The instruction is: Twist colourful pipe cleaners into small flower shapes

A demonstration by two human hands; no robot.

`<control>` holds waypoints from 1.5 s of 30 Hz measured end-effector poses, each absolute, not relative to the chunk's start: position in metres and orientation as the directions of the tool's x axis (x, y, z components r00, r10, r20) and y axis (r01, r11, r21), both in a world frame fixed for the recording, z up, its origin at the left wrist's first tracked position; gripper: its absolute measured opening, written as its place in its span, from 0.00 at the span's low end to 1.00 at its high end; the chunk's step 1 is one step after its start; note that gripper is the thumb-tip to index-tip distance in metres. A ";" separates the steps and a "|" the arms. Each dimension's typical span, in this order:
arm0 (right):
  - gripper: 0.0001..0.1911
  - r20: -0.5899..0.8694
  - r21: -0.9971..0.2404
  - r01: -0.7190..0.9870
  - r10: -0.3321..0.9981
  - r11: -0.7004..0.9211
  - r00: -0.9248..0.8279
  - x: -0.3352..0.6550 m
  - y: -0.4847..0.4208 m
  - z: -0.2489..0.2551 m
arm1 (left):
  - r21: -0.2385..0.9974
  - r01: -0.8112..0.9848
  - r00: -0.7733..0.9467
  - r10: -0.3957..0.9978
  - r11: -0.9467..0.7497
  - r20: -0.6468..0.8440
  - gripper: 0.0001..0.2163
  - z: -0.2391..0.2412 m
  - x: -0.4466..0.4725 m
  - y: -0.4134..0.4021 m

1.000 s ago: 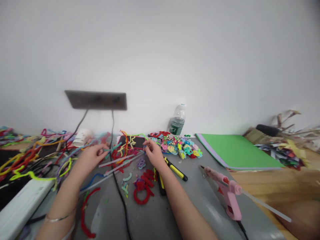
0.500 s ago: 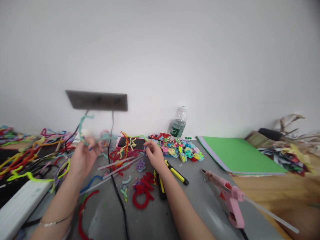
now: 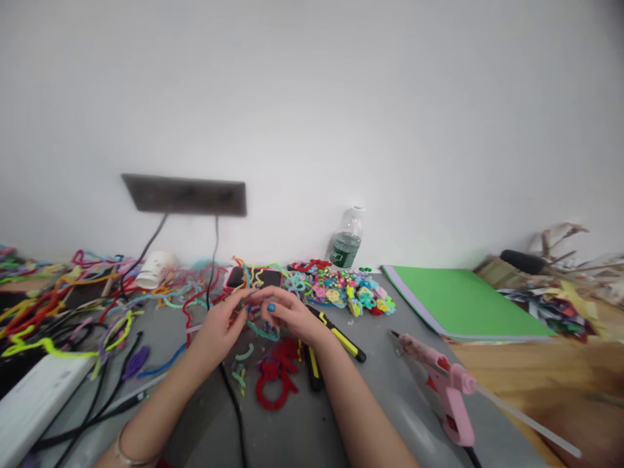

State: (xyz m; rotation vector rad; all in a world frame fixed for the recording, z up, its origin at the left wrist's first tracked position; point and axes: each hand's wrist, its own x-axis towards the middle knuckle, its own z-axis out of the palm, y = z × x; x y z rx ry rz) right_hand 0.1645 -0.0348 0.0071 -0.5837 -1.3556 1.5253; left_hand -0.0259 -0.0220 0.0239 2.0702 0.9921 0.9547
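My left hand and my right hand meet at the middle of the grey table, fingertips pinched together. Between them is a light teal pipe cleaner; one end sticks up above the fingers and a curved part hangs below. The exact grip is partly hidden by the fingers. Just below lies a red pipe cleaner shape with a ring. Short pale green pieces rest left of it. Two yellow-and-black utility knives lie by my right wrist. A phone lies behind my hands.
At right is a pink glue gun with its glue stick. Green sheets lie behind it. A water bottle stands against the wall beside colourful pipe cleaner flowers. Loose pipe cleaners, a paper cup and a white bar fill the left.
My left hand has moved right, bringing the teal pipe cleaner to my right hand. My right hand has come slightly left and lower, and both now work together.
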 end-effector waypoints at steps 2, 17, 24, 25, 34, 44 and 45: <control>0.18 0.228 -0.941 -0.318 0.914 0.119 -0.335 0.165 -0.033 0.007 | 0.827 0.323 0.429 0.850 -0.460 0.305 0.18 0.024 -0.027 -0.022; 0.15 0.254 -0.922 -0.354 0.935 0.157 -0.247 0.163 -0.031 0.004 | 0.811 0.379 0.501 0.835 -0.446 0.226 0.17 0.031 -0.021 -0.029; 0.20 0.175 -0.919 -0.377 0.975 0.112 -0.137 0.164 -0.029 0.005 | 0.848 0.353 0.469 0.859 -0.395 0.205 0.15 0.032 -0.021 -0.026; 0.21 0.155 -0.912 -0.398 0.983 0.104 -0.098 0.164 -0.028 0.005 | 0.862 0.335 0.463 0.863 -0.380 0.200 0.15 0.032 -0.022 -0.025; 0.21 0.107 -0.853 -0.498 0.986 0.155 0.125 0.170 -0.021 0.004 | 0.903 0.267 0.418 0.885 -0.336 0.206 0.14 0.033 -0.030 -0.016; 0.23 0.134 -0.864 -0.459 0.973 0.207 0.187 0.173 -0.020 0.004 | 0.819 0.354 0.442 0.852 -0.453 0.280 0.13 0.037 -0.033 -0.021; 0.23 0.135 -0.869 -0.453 0.976 0.199 0.169 0.173 -0.020 0.004 | 0.806 0.366 0.432 0.852 -0.466 0.296 0.13 0.036 -0.034 -0.021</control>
